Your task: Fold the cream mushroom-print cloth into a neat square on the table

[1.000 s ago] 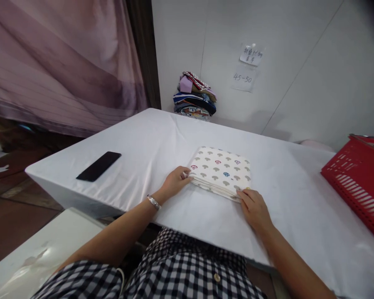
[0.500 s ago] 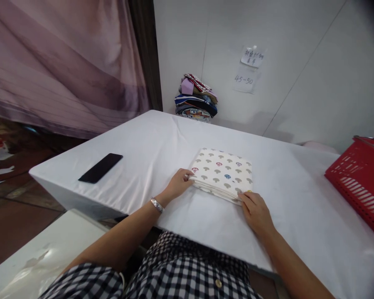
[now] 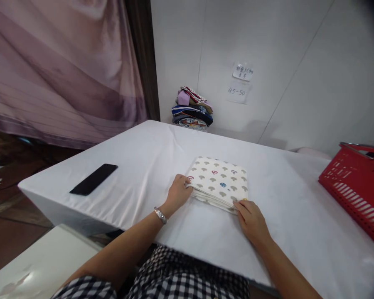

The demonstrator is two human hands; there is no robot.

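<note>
Folded cream cloth printed with small mushrooms, square, several layers thick: lying flat near the middle of the white-draped desk. Left hand, wrist wearing a silver bracelet: pressing against the cloth's left edge, fingers curled on the layers. Right hand: resting on the desk, fingertips touching the cloth's near right corner; the two hands are sitting apart, one at each side. Red slatted plastic basket: standing at the desk's right edge, contents hidden by its wall. Flat black phone: lying far left. Stack of mixed coloured folded fabrics: sitting against the wall beyond the desk, beneath two handwritten paper notes.
</note>
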